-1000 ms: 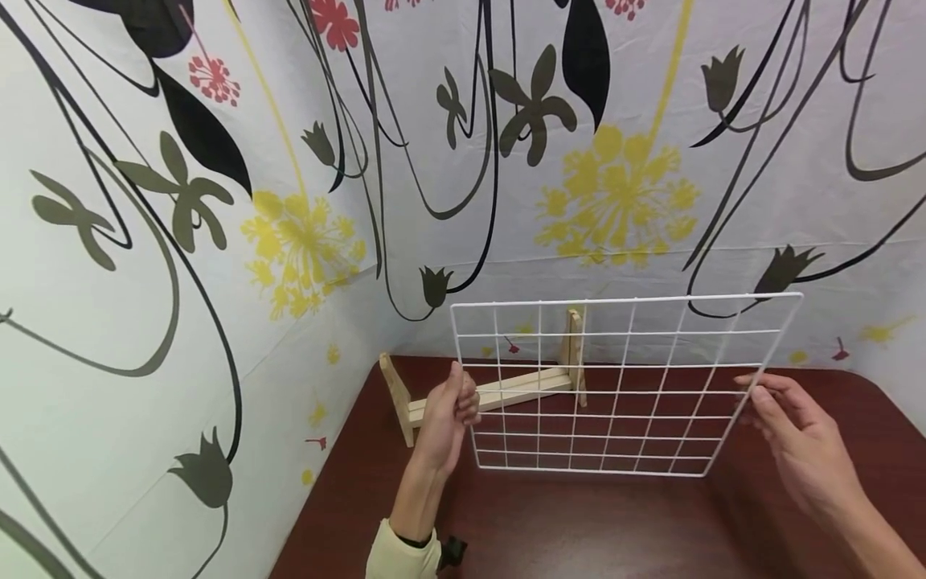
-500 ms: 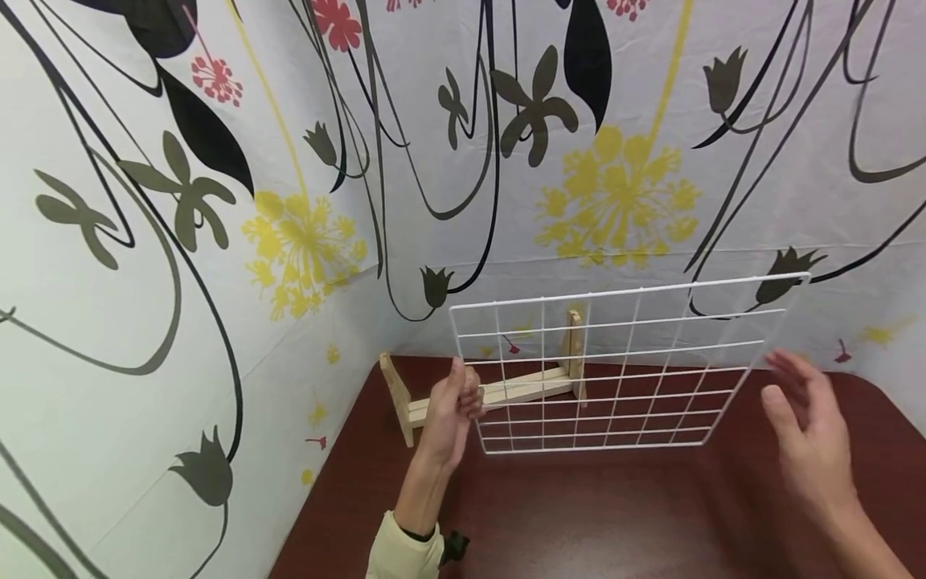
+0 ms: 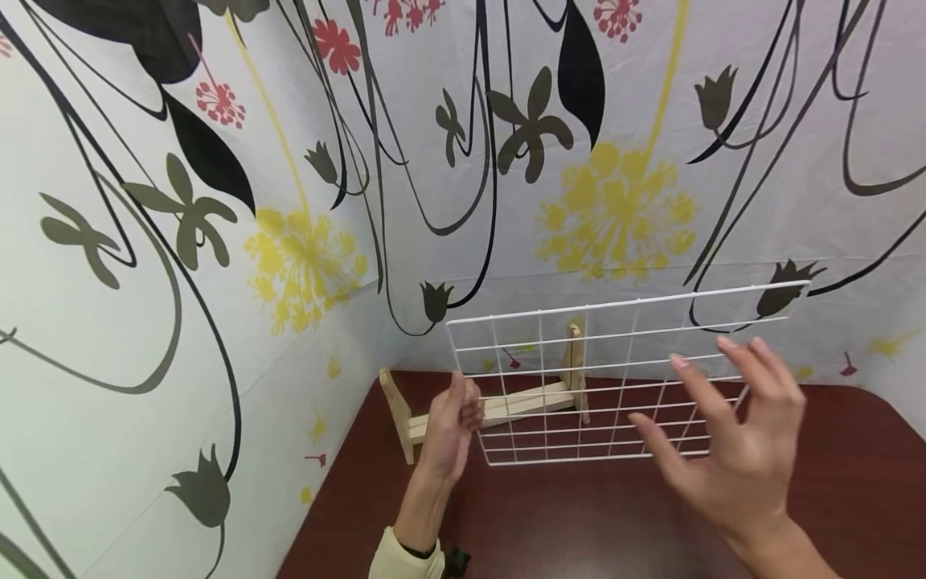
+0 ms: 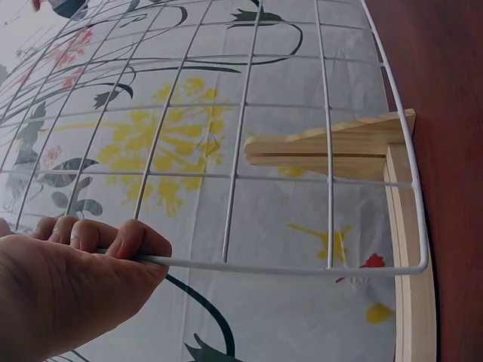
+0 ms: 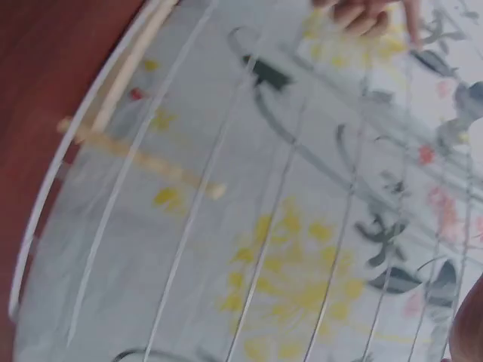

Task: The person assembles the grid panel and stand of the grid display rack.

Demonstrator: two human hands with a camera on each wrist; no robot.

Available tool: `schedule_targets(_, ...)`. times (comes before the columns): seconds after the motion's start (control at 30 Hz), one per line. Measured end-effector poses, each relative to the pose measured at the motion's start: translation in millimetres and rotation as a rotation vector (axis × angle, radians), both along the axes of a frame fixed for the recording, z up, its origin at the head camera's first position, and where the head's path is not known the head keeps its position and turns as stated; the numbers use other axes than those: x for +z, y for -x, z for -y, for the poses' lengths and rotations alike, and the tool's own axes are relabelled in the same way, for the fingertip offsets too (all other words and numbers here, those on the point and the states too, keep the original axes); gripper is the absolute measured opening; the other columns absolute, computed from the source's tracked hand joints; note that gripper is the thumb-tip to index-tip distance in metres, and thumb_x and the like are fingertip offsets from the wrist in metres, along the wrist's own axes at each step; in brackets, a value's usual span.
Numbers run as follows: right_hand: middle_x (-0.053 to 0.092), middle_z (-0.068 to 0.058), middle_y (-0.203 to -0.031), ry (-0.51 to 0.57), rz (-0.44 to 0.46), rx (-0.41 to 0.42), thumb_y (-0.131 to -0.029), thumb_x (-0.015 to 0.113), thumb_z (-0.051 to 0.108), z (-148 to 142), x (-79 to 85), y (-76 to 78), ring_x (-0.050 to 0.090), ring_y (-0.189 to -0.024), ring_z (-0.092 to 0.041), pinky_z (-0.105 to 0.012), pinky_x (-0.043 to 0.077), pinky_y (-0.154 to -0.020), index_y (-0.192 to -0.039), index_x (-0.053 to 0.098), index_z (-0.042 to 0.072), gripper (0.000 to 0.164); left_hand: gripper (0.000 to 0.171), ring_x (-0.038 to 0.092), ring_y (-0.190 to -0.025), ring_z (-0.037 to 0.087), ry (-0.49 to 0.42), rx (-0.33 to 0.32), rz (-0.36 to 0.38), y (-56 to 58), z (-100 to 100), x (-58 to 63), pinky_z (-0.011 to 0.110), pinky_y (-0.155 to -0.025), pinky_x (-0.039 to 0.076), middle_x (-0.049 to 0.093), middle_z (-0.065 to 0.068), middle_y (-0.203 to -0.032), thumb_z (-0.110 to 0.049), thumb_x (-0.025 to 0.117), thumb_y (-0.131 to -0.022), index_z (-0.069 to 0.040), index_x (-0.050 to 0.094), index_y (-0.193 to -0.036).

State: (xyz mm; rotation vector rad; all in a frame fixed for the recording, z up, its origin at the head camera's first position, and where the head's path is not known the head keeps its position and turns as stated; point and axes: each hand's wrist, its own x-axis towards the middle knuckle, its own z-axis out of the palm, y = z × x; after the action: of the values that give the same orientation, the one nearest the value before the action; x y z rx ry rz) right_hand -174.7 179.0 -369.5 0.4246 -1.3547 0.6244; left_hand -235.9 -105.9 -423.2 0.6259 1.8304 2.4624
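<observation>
A white wire grid panel [image 3: 589, 360] is held up over the table, tilted. My left hand [image 3: 454, 426] grips its left edge, the fingers wrapped round the rim wire; in the left wrist view that hand [image 4: 83, 279] curls over the same wire. My right hand [image 3: 738, 442] is spread open in front of the panel's right part, fingers apart and holding nothing. Behind the grid stands a wooden stand [image 3: 531, 402] with two upright end pieces joined by a long bar. Through the mesh in the left wrist view, one slotted wooden upright [image 4: 332, 147] shows.
A dark red-brown table [image 3: 579, 515] lies under everything, its rounded far right corner in view. White fabric with a flower print [image 3: 615, 209] hangs close behind and along the left side. A small black object [image 3: 456, 561] sits by my left wrist.
My right hand has let go of the panel's right edge and moved left, in front of the mesh, fingers spreading. The panel leans more, its right end raised; my left hand keeps its hold.
</observation>
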Motion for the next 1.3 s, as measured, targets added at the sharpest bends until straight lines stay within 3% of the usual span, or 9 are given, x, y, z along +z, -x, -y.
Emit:
schedule_targets(0.23, 0.064, -0.03, -0.137, -0.217, 0.189, -0.034, -0.103, 0.064, 0.051, 29.1, 12.7, -8.9, 0.05, -0.14, -0.056, -0.065, 0.036, -0.122, -0.126, 0.077, 0.014, 0.046, 0.059, 0.018, -0.072, 0.026, -0.026, 0.004, -0.007, -3.2, 0.0, -2.6, 0.036, -0.07, 0.017, 0.023, 0.002, -0.076, -0.055, 0.036, -0.113, -0.009, 0.025, -0.078)
schedule_targets(0.4, 0.06, -0.027, -0.146, -0.24, 0.337, -0.124, -0.108, 0.053, 0.053, 41.8, 16.9, -5.3, 0.044, -0.143, -0.062, -0.077, 0.039, -0.105, -0.137, 0.072, 0.023, 0.046, 0.058, 0.018, -0.069, 0.025, -0.037, -0.015, -0.029, -3.3, -0.6, -2.4, 0.036, -0.069, 0.017, 0.023, 0.002, -0.075, -0.053, 0.034, -0.114, -0.009, 0.025, -0.077)
schedule_targets(0.5, 0.057, -0.025, -0.151, -0.243, 0.37, -0.13, -0.108, 0.053, 0.048, 47.7, 16.1, -0.5, 0.042, -0.143, -0.063, -0.08, 0.038, -0.097, -0.141, 0.069, 0.024, 0.045, 0.058, 0.018, -0.068, 0.024, -0.047, -0.033, -0.045, -2.8, -1.6, -2.9, 0.035, -0.067, 0.017, 0.022, 0.002, -0.074, -0.052, 0.033, -0.114, -0.008, 0.024, -0.077)
schedule_targets(0.6, 0.057, -0.026, -0.151, -0.247, 0.377, -0.123, -0.1, 0.064, 0.034, 52.1, 14.4, 5.4, 0.041, -0.144, -0.063, -0.08, 0.039, -0.1, -0.144, 0.068, 0.024, 0.044, 0.06, 0.018, -0.067, 0.022, -0.056, -0.048, -0.063, -1.7, -3.1, -1.9, 0.033, -0.066, 0.018, 0.022, 0.003, -0.074, -0.052, 0.036, -0.114, -0.007, 0.024, -0.077)
schedule_targets(0.77, 0.06, -0.029, -0.144, -0.24, 0.351, -0.121, -0.084, 0.078, 0.014, 57.6, 12.1, 16.0, 0.041, -0.144, -0.063, -0.075, 0.038, -0.114, -0.145, 0.066, 0.021, 0.062, 0.061, 0.02, -0.066, 0.02, -0.068, -0.057, -0.069, -0.1, -5.1, -0.8, 0.03, -0.065, 0.02, 0.023, 0.002, -0.072, -0.054, 0.04, -0.113, -0.008, 0.025, -0.076)
schedule_targets(1.0, 0.062, -0.028, -0.141, -0.234, 0.338, -0.122, -0.078, 0.072, 0.0, 60.4, 4.5, 28.6, 0.042, -0.146, -0.06, -0.063, 0.039, -0.121, -0.143, 0.065, 0.01, 0.067, 0.059, 0.019, -0.068, 0.024, -0.086, -0.037, -0.05, -0.4, -2.9, -1.8, 0.035, -0.067, 0.016, 0.024, 0.002, -0.074, -0.052, 0.037, -0.114, -0.008, 0.028, -0.076)
schedule_targets(1.13, 0.064, -0.025, -0.141, -0.219, 0.333, -0.119, -0.076, 0.076, -0.002, 56.1, -2.6, 32.8, 0.044, -0.147, -0.054, -0.056, 0.041, -0.121, -0.142, 0.067, 0.012, 0.068, 0.058, 0.019, -0.068, 0.024, -0.088, -0.039, -0.057, -0.9, -1.1, -2.9, 0.034, -0.066, 0.017, 0.024, 0.001, -0.073, -0.051, 0.038, -0.114, -0.008, 0.028, -0.075)
schedule_targets(1.3, 0.067, -0.024, -0.135, -0.196, 0.264, -0.075, -0.076, 0.08, -0.002, 48.1, -11.9, 33.1, 0.048, -0.143, -0.053, -0.051, 0.041, -0.123, -0.136, 0.072, 0.013, 0.062, 0.058, 0.023, -0.066, 0.019, -0.069, -0.067, -0.057, -2.2, 0.8, -4.8, 0.028, -0.065, 0.022, 0.026, -0.001, -0.073, -0.052, 0.036, -0.114, -0.008, 0.03, -0.076)
